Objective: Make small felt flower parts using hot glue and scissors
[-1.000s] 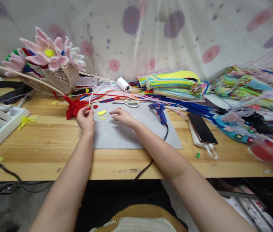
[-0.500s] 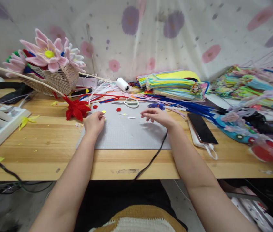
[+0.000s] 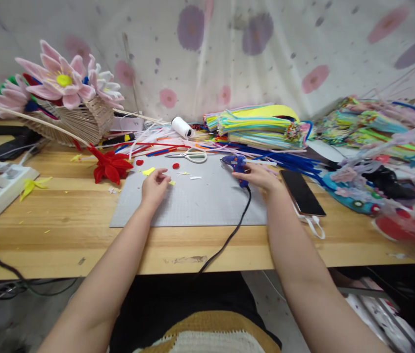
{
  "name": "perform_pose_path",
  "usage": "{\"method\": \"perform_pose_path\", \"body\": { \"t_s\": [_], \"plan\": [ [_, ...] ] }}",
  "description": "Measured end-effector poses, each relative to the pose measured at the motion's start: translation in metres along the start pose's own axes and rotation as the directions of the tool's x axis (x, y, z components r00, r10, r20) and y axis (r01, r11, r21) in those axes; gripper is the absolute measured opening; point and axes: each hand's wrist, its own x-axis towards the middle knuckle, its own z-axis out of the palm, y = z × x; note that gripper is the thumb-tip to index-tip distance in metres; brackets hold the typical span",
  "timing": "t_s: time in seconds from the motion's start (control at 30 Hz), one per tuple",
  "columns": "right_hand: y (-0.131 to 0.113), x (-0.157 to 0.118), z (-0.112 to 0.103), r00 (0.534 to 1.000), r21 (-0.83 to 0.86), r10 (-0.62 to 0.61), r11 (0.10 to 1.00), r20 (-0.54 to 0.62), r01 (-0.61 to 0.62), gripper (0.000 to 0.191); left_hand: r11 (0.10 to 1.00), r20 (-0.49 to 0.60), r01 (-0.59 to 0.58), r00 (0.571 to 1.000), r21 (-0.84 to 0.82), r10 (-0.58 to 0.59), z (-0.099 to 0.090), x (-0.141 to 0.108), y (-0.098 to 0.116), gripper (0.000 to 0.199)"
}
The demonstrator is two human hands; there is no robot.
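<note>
My right hand (image 3: 257,175) has its fingers wrapped round the blue glue gun (image 3: 235,165), whose nozzle points left over the grey mat (image 3: 200,208). My left hand (image 3: 156,186) is pinched over the left part of the mat, with a small yellow piece (image 3: 172,183) at its fingertips. Beyond that hand lies a larger yellow piece (image 3: 149,171). Two red discs, one at the left (image 3: 140,163) and one nearer the middle (image 3: 175,166), rest on the mat. White-handled scissors (image 3: 195,156) lie along its far edge.
A red flower (image 3: 111,166) lies left of the mat, before a fan-shaped holder (image 3: 82,120) with pink flowers. Pipe cleaner bundles (image 3: 262,128) line the back. A phone (image 3: 302,192) lies right; a white power strip (image 3: 3,196) stands left. The gun's black cord (image 3: 225,242) crosses the front edge.
My right hand has closed on the glue gun and brought it upright, nearer. My left hand has moved right. The view has shifted slightly.
</note>
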Motion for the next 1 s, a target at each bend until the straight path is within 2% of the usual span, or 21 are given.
{"method": "perform_pose_path", "body": {
  "t_s": [0.03, 0.1, 0.17, 0.23, 0.33, 0.43, 0.5, 0.6, 0.73, 1.0],
  "plan": [
    [-0.002, 0.003, 0.009, 0.999, -0.033, 0.047, 0.998, 0.0, -0.047, 0.032, 0.999, 0.008, 0.012, 1.0, -0.053, -0.011, -0.001, 0.001, -0.002, 0.029],
    [-0.003, 0.007, 0.024, 0.988, -0.044, 0.126, 0.99, -0.087, -0.13, 0.034, 0.992, 0.031, 0.043, 0.999, -0.122, -0.039, -0.003, 0.001, -0.005, 0.028],
    [-0.003, 0.009, 0.034, 0.961, 0.029, 0.205, 0.979, -0.187, -0.203, 0.036, 0.988, 0.047, 0.07, 0.997, -0.136, -0.064, -0.004, 0.0, -0.004, 0.024],
    [-0.006, 0.008, 0.04, 0.944, 0.176, 0.251, 0.96, -0.213, -0.216, 0.039, 0.988, 0.059, 0.092, 0.995, -0.124, -0.086, -0.002, -0.002, 0.0, 0.019],
    [-0.021, 0.0, 0.048, 0.973, 0.42, 0.175, 0.902, -0.154, -0.096, 0.039, 0.984, 0.079, 0.133, 0.989, -0.116, -0.124, 0.002, -0.005, 0.005, 0.016],
    [-0.045, -0.014, 0.059, 0.999, 0.526, 0.051, 0.849, 0.005, -0.046, 0.038, 0.984, 0.071, 0.15, 0.987, -0.094, -0.143, 0.005, -0.008, 0.009, 0.015],
    [-0.059, -0.021, 0.07, 0.995, 0.493, 0.014, 0.868, 0.102, -0.063, 0.038, 0.987, 0.058, 0.147, 0.988, -0.064, -0.143, 0.005, -0.01, 0.011, 0.015],
    [-0.068, -0.027, 0.086, 0.986, 0.381, 0.003, 0.922, 0.168, -0.068, 0.041, 0.989, 0.046, 0.146, 0.988, -0.025, -0.145, 0.006, -0.011, 0.012, 0.015],
    [-0.067, -0.027, 0.097, 0.981, 0.276, 0.016, 0.959, 0.194, -0.07, 0.043, 0.99, 0.042, 0.141, 0.989, 0.01, -0.142, 0.007, -0.012, 0.012, 0.014],
    [-0.069, -0.028, 0.097, 0.979, 0.267, -0.019, 0.963, 0.201, -0.037, 0.037, 0.993, 0.051, 0.114, 0.992, 0.034, -0.116, 0.008, -0.013, 0.011, 0.014]
  ]
}}
